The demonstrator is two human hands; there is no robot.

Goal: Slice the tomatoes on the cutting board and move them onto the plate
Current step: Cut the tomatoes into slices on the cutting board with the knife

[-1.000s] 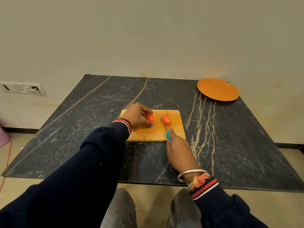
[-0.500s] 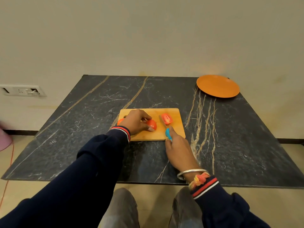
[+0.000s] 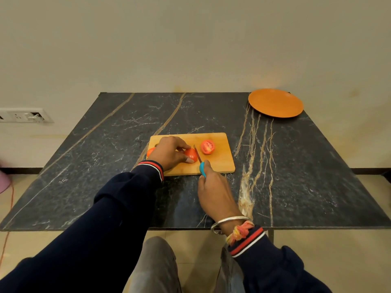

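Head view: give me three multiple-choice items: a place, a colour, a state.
1. Where is the orange plate? A) far right corner of the table B) near edge C) floor
2. What colour is the knife handle? A) black B) red C) blue
3. What is the left hand doing? A) lying idle B) holding a tomato piece on the cutting board C) lifting a cup

1 A: it lies at the far right corner.
2 C: blue shows above the right hand.
3 B: its fingers curl over the piece beside the knife blade.
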